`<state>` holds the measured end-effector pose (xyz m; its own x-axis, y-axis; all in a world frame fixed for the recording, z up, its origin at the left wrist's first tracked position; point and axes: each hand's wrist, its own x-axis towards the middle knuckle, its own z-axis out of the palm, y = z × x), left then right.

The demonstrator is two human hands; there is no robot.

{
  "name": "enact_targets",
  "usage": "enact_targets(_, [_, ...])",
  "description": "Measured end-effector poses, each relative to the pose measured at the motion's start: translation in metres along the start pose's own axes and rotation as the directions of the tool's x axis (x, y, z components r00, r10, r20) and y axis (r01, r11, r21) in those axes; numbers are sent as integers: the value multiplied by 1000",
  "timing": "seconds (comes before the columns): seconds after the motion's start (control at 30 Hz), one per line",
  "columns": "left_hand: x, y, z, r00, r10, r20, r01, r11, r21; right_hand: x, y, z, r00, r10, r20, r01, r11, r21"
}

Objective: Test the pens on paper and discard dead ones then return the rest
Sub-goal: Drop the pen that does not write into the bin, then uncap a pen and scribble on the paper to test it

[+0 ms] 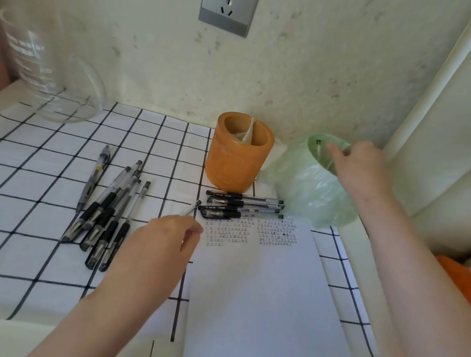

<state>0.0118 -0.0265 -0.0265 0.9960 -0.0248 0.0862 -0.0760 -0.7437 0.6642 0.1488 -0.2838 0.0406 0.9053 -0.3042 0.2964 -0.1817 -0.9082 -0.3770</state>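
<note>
White surface under a black-grid cloth (pixel 25 208), wall behind. Nearest: white paper sheet (pixel 256 297), scribbles along its top. At centre the left hand (pixel 163 241) pinches a clear thin pen (pixel 191 209), long axis running up-right, just left of the paper's top corner. Left of it, pile of black-grip pens (pixel 106 214); above the paper, row of four capped pens (pixel 242 207) lying crosswise. Further up, orange cylindrical holder (pixel 238 154). Upper right, the right hand (pixel 355 165) curls over the mouth of the green bag-lined bin (pixel 309 189); can't tell if it grips anything. Likely next is testing the pen: blank paper lies just right of it.
</note>
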Motion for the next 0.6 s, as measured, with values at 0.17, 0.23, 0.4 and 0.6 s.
enact_targets(0.17, [1,-11,1,998,-6,-61,17,981,192,-50,-12,-5,980,-101,-171,141,961,237])
enact_targets(0.23, [1,-13,1,998,-16,-66,34,960,279,-80,-18,-2,991,-96,-91,124,912,391])
enact_targets(0.4, [2,-19,-1,994,-93,-50,105,898,428,-142,-20,25,961,-98,260,-55,850,524])
enact_targets(0.6, [5,-25,0,994,-108,-24,106,872,477,-161,-27,38,902,-135,410,-119,835,537])
